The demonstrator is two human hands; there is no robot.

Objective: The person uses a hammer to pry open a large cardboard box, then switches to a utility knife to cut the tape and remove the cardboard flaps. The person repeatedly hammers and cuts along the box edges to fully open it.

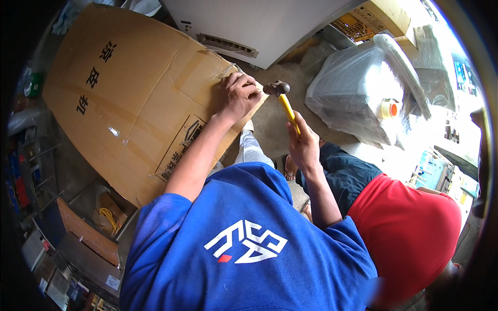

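My right hand [304, 142] is wrapped round the yellow handle of a hammer [287, 110]. The hammer's dark metal head is raised just right of my left hand, near a corner of a large cardboard box [150, 88]. Against the edge of that box, my left hand [240, 96] is closed, its fingertips pinched together by the corner. Whatever lies between those fingertips is too small or hidden to make out. Brown tape and dark printing cover parts of the box's top.
Close by my right arm, a person in a red shirt [402, 238] is bent over. Beyond stands a bulky plastic-wrapped object [347, 88]. A grey metal cabinet [259, 26] is at the far side. Metal parts and a coil of yellow cord [108, 217] lie at the left.
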